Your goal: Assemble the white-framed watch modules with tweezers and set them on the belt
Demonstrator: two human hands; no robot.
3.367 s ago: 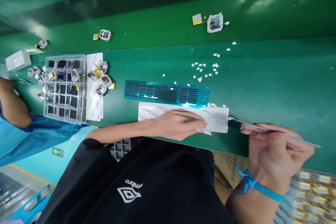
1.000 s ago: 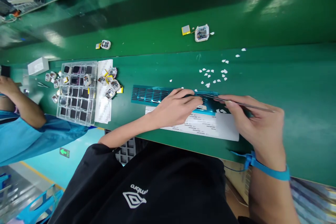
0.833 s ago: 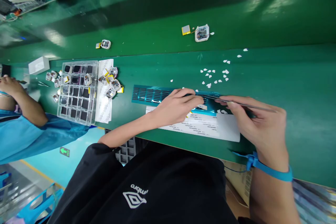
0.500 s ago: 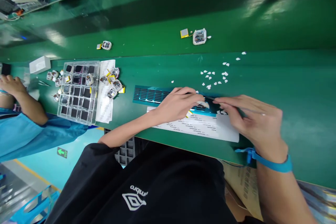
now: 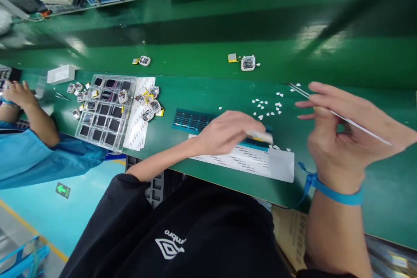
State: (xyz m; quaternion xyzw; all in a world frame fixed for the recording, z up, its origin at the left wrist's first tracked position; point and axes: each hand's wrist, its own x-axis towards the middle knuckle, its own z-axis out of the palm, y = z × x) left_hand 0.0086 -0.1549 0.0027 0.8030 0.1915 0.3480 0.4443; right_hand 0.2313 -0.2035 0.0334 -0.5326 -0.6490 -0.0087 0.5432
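Observation:
My left hand is closed on a small white device housing, blurred by motion. It hovers over a blue film sheet with dark strips, which lies partly on a white printed sheet. My right hand grips metal tweezers between thumb and fingers, raised to the right of the sheets. The tweezer tips point left, close to small white pieces scattered on the green bench. Whether anything is in the tips I cannot tell.
To the left stands a clear compartment tray of dark square parts, beside a pile of open housings with yellow batteries. Another open housing lies further back. A co-worker's hand is at the far left.
My right hand has lifted away from the blue film to the upper right with the tweezers. The white housing in my left hand has shifted slightly right. The view has tilted a little.

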